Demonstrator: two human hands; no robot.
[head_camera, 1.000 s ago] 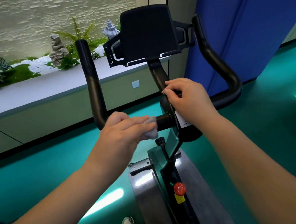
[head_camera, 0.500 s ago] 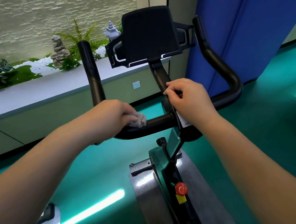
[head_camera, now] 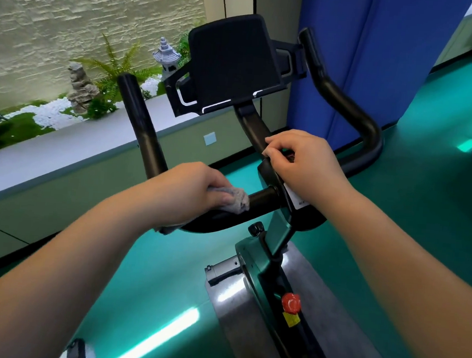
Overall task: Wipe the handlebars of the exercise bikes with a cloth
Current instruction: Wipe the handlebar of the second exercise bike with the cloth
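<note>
Left hand point(head_camera: 189, 192) curled in a grip, right hand point(head_camera: 304, 162) seemingly pinching, both forearms extended

head cam | looks forward and down | close over handlebar point(head_camera: 264, 200) | single view, nothing shared

Matt black handlebar point(head_camera: 258, 201), fuzzy cloth point(head_camera: 237, 201)

cloth point(head_camera: 236, 199): small, grey, crumpled, wrapped on the left bar near the centre stem
handlebars point(head_camera: 148, 142): black, padded, U-shaped, both ends angled upward
</note>
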